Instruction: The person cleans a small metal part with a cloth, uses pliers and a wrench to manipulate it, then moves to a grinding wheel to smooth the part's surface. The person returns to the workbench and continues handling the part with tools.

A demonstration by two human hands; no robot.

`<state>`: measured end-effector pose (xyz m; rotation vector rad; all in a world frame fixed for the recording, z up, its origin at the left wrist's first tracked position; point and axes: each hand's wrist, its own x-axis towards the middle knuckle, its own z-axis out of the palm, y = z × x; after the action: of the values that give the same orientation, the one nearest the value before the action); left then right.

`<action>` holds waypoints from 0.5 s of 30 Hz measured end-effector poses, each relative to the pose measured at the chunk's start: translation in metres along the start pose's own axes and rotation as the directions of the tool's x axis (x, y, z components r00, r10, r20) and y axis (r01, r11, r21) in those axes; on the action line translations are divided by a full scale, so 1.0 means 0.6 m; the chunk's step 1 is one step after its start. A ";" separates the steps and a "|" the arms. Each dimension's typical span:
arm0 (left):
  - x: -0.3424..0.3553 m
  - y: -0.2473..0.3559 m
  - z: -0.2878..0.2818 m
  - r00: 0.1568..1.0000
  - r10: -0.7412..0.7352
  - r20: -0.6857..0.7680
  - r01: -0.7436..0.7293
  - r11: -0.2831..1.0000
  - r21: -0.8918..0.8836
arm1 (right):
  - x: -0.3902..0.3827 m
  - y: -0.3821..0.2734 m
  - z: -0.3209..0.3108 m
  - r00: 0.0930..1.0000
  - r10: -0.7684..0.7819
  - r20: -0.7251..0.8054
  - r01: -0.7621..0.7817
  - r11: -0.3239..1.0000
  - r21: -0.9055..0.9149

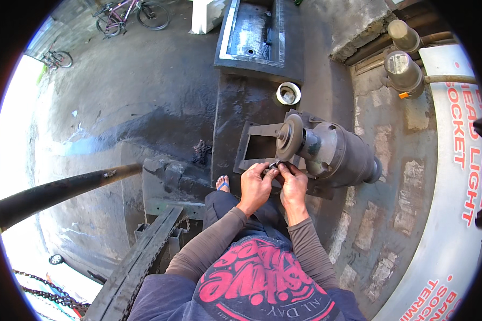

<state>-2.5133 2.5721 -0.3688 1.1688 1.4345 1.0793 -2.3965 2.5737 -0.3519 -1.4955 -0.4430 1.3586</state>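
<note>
Both of my hands meet just below the wheel of a bench grinder. The grinding wheel (290,137) is a round grey-brown disc on the left end of the machine's shaft. Its motor body (337,152) is a heavy grey cylinder lying to the right. Between the fingertips of my left hand (255,185) and my right hand (294,188) is a small dark metal piece (273,165), close to the wheel's lower edge. Its kind is too small to make out, and whether it touches the wheel I cannot tell. Both hands are closed on it.
A white bucket (288,93) stands beyond the grinder, before a rectangular metal trough (251,32). A dark pipe (69,190) crosses at left, above a steel beam with a chain (160,254). Two cylinders (404,72) and a printed banner (450,160) line the right side. Bicycles (131,15) stand far left.
</note>
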 end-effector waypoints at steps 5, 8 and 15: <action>-0.012 0.000 -0.007 1.000 -0.017 -0.001 0.017 0.999 0.029 | -0.009 -0.008 0.000 1.000 0.005 -0.012 -0.005 1.000 -0.003; -0.017 -0.001 0.003 1.000 0.011 -0.005 -0.011 1.000 0.025 | -0.008 -0.013 -0.013 1.000 -0.023 0.014 0.024 0.994 -0.104; -0.040 0.010 -0.048 0.918 0.028 0.395 -0.058 0.996 0.065 | -0.045 -0.064 -0.037 0.903 -0.216 0.371 0.426 0.557 -0.713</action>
<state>-2.5389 2.5476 -0.3553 1.3874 1.1436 0.7660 -2.3711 2.5581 -0.3094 -1.7950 -1.5769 1.0703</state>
